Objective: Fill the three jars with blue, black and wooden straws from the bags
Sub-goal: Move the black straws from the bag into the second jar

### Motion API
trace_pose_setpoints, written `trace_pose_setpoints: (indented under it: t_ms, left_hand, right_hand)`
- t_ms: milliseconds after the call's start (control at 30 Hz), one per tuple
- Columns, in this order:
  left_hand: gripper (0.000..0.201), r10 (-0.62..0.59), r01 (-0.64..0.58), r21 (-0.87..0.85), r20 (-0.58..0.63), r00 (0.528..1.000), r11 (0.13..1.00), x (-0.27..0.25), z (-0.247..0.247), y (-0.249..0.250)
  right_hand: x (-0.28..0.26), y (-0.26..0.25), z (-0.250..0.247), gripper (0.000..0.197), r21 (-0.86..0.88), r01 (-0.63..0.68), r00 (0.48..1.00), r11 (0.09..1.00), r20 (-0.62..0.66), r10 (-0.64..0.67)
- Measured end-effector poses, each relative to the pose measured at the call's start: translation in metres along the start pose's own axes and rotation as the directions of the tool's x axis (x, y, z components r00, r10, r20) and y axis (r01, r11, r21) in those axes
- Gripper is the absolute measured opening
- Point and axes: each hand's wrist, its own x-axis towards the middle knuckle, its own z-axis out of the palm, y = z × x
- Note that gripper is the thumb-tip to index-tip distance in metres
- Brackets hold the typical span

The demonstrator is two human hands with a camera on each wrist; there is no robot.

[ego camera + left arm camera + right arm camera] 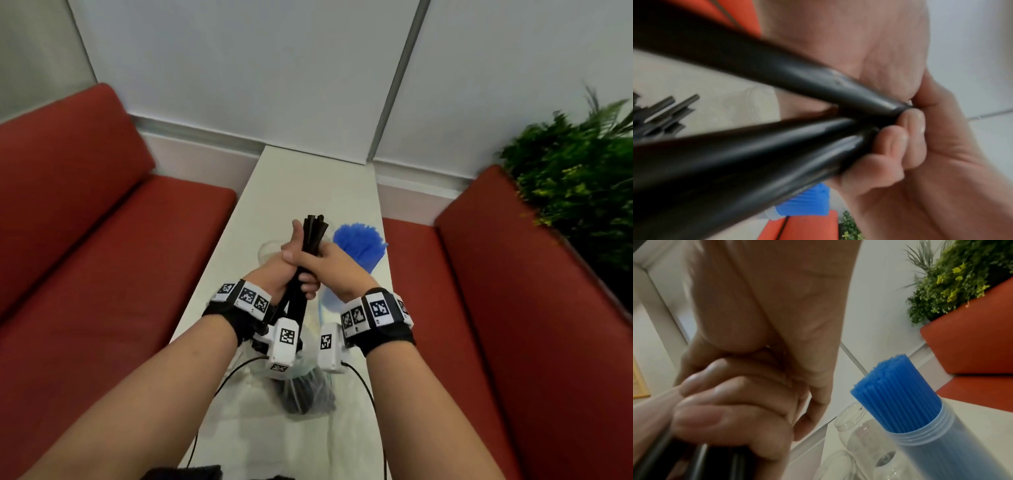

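Both hands hold one bundle of black straws (312, 230) upright above the white table (308, 178). My left hand (289, 258) grips it from the left, and my right hand (330, 270) wraps it from the right, fingers overlapping. In the right wrist view the curled fingers (731, 395) close round the dark straws (701, 459). The left wrist view is mostly filled by the black straws (766, 146). A clear jar packed with blue straws (359, 240) (898, 394) stands just right of the hands. An empty clear jar (269, 250) (855, 426) sits behind my left hand.
A clear bag with more black straws (305, 390) lies on the table under my wrists. Red bench seats (102, 257) flank the narrow table on both sides. A green plant (575, 178) stands at the right. A second empty jar (838, 464) lies nearer.
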Motion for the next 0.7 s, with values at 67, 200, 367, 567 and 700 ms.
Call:
trace_pose_setpoints:
  t_ms: [67,200,367,567,700]
  left_hand:
    - [0.099,-0.036,0.037,-0.020,0.052,0.998,0.999,0.002,0.001,0.000]
    - [0.100,-0.072,0.068,0.054,0.084,0.994,0.996,0.003,-0.007,-0.004]
    - [0.090,-0.098,0.098,0.107,-0.005,0.995,0.989,0.004,-0.025,-0.010]
    - [0.037,-0.228,0.115,-0.442,-0.211,0.951,0.890,0.011,-0.031,-0.018]
    - [0.021,-0.252,0.097,-0.639,-0.157,0.955,0.763,0.015,-0.028,-0.013]
  right_hand:
    - [-0.004,-0.001,-0.003,0.043,0.027,0.041,0.998,0.999,-0.049,-0.039]
    - [-0.007,-0.005,-0.007,0.032,-0.067,0.148,0.979,0.987,-0.129,-0.155]
    - [0.003,-0.017,-0.007,0.019,0.179,0.276,0.941,0.944,-0.250,-0.228]
    - [0.018,-0.029,0.004,0.003,0.229,0.418,0.871,0.879,-0.376,-0.317]
    - [0.021,-0.028,0.006,0.009,0.191,0.394,0.887,0.899,-0.336,-0.317]
